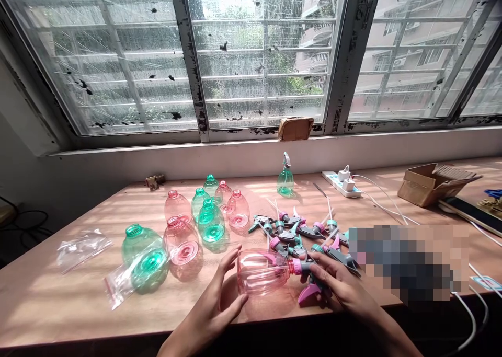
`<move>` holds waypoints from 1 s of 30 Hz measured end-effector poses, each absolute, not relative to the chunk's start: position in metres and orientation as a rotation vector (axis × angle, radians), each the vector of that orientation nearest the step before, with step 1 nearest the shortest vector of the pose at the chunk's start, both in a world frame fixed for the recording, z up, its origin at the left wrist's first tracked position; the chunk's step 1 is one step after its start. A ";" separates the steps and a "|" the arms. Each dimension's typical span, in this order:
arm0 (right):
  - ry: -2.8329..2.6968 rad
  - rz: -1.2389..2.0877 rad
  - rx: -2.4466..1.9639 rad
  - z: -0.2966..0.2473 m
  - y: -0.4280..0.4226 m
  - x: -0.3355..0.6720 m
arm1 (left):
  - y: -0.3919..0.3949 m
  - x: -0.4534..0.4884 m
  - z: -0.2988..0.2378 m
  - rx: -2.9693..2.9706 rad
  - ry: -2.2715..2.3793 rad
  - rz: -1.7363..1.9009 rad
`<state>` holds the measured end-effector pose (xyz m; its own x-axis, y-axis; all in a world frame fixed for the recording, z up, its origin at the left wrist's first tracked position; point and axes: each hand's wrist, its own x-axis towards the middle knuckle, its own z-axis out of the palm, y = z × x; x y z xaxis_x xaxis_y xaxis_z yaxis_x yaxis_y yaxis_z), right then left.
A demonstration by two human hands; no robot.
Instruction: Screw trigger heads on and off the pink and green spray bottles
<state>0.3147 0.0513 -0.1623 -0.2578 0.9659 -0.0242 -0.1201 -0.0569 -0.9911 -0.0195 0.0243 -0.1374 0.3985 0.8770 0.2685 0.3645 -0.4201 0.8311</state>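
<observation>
A clear pink bottle [262,273] lies on its side just above the table's front edge, its neck to the right. A trigger spray head [304,267] with a pink collar and pink trigger sits at the neck, its straw inside the bottle. My right hand [333,281] is closed round the spray head. My left hand [221,289] cups the bottle's base, thumb below and fingers above. Right behind lies a heap of loose spray heads [290,234] with pink or green collars and white straws.
Several capless pink bottles [182,250] and green bottles [145,257] stand to the left, near plastic bags [84,250]. Behind are a green spray bottle [285,182] with its head on, a power strip [341,183] with cables and a cardboard box [433,184]. A blurred patch covers the right.
</observation>
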 end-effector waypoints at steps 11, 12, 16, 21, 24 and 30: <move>-1.296 1.487 -0.999 -0.162 0.051 0.314 | 0.034 -0.024 -0.145 1.842 1.143 0.966; -1.291 1.477 -1.008 -0.162 0.051 0.314 | 0.035 -0.024 -0.144 1.844 1.128 0.968; -1.267 1.459 -1.033 -0.165 0.052 0.315 | 0.034 -0.022 -0.146 1.868 1.062 0.980; -1.258 1.489 -1.019 -0.167 0.053 0.315 | 0.033 -0.023 -0.153 1.931 1.022 1.043; -1.250 1.495 -1.012 -0.168 0.053 0.316 | 0.032 -0.025 -0.152 1.910 1.025 0.968; -1.262 1.501 -1.017 -0.169 0.053 0.317 | 0.031 -0.024 -0.144 1.782 1.063 0.978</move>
<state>0.3173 0.0526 -0.1689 -0.2573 0.9655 -0.0405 -0.1259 -0.0750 -0.9892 -0.0236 0.0312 -0.1439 0.3408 0.9179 0.2031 0.2782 -0.3048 0.9109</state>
